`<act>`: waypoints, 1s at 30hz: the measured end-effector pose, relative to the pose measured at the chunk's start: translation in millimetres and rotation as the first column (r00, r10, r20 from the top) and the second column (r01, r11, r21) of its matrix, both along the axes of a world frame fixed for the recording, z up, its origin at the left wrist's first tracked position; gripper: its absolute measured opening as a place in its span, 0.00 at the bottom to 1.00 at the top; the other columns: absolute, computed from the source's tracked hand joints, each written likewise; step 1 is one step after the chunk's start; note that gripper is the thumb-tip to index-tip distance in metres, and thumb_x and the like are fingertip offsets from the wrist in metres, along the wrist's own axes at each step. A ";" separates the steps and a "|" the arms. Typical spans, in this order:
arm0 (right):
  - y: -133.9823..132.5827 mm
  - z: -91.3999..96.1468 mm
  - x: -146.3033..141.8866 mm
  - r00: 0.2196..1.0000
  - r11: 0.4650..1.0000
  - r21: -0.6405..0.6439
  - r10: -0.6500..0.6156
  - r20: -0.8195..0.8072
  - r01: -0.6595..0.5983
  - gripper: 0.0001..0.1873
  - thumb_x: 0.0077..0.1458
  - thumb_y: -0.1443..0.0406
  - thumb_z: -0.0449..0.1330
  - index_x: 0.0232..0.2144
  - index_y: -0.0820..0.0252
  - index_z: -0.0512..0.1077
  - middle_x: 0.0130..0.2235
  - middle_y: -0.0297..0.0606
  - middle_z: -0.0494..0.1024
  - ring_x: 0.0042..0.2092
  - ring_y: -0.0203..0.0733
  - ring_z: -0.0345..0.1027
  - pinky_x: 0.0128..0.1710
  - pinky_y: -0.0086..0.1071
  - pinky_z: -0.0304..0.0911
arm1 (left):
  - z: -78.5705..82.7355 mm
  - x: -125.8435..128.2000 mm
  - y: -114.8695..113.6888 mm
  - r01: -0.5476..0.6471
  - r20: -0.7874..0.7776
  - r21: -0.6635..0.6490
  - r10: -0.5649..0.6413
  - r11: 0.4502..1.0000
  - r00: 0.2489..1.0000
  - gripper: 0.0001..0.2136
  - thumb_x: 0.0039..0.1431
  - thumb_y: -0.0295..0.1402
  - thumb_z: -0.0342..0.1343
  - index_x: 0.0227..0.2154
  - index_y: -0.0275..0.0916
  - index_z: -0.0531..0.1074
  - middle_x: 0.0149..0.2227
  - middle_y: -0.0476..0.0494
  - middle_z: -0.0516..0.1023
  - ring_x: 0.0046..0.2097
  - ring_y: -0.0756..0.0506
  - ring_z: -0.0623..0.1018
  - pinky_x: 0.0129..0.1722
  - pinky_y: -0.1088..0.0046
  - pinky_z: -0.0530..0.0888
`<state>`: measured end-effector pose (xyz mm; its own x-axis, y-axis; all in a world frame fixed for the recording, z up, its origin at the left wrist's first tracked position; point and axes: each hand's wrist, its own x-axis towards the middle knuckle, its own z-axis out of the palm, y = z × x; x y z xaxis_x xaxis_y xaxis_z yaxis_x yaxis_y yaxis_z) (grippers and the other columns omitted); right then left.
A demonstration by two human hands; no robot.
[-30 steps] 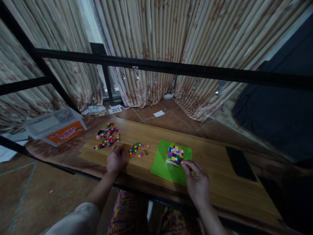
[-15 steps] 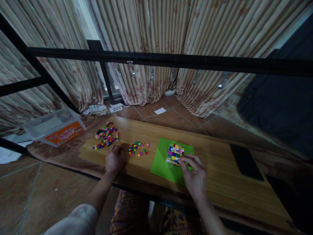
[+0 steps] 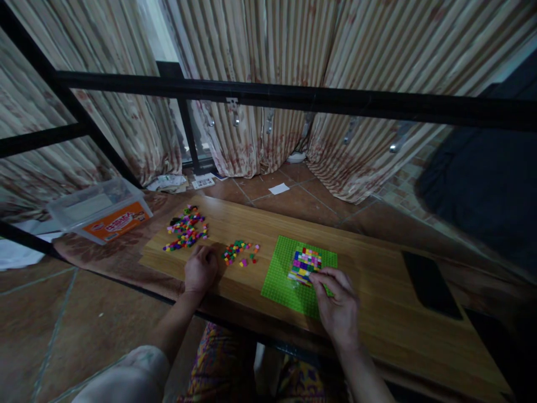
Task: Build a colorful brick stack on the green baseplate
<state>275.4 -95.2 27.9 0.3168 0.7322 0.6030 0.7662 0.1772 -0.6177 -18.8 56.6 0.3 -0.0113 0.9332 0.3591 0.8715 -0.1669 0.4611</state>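
A block of small multicoloured toy bricks (image 3: 305,263) stands on a green studded baseplate (image 3: 280,280) on the wooden table. My right hand (image 3: 338,294) is over the baseplate's right part, thumb and forefinger pinched together at the block's near right corner. Anything between those fingertips is too small to make out. My left hand (image 3: 201,270) rests closed on the table's near side, its fingers curled under and no object showing in them. Just right of it lies a small group of loose bricks (image 3: 237,251); beyond it spreads a larger pile of loose bricks (image 3: 187,229).
A clear plastic box (image 3: 100,210) with an orange label stands left of the wooden table (image 3: 377,280). A dark flat slab (image 3: 430,284) lies at the table's right. Behind run a black metal rail (image 3: 293,92) and striped curtains (image 3: 268,45). Papers (image 3: 279,189) lie on the tiled floor.
The whole view has shifted slightly, so things sit a little further right. My right hand stays pinched at the same corner of the brick block. My left hand remains closed on the table.
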 end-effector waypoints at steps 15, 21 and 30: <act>-20.3 11.3 -9.5 0.964 0.977 0.092 -0.170 -0.203 0.192 0.08 0.57 0.61 0.60 0.33 0.58 0.77 0.35 0.38 0.76 0.37 0.40 0.71 0.40 0.34 0.66 | -4.3 -1.3 1.5 0.020 -0.012 -0.004 -0.020 1.000 1.000 0.09 0.57 0.30 0.48 0.33 0.39 0.74 0.38 0.43 0.76 0.38 0.46 0.76 0.36 0.74 0.69; -38.2 2.5 -44.6 0.962 0.997 -0.009 -0.073 -0.264 0.074 0.07 0.57 0.62 0.59 0.33 0.57 0.76 0.34 0.38 0.77 0.37 0.40 0.72 0.38 0.33 0.67 | -7.5 -1.5 2.3 0.018 0.000 -0.006 -0.018 1.000 1.000 0.09 0.57 0.30 0.48 0.33 0.39 0.74 0.37 0.43 0.75 0.38 0.46 0.76 0.36 0.74 0.69; -23.7 -21.3 -94.7 0.938 0.949 -0.188 0.191 -0.289 -0.252 0.09 0.60 0.61 0.56 0.33 0.54 0.75 0.34 0.36 0.78 0.36 0.38 0.73 0.37 0.29 0.68 | -3.9 2.2 -2.2 0.033 0.060 -0.040 -0.030 0.999 0.998 0.08 0.58 0.28 0.47 0.32 0.39 0.73 0.36 0.43 0.74 0.38 0.47 0.75 0.37 0.74 0.69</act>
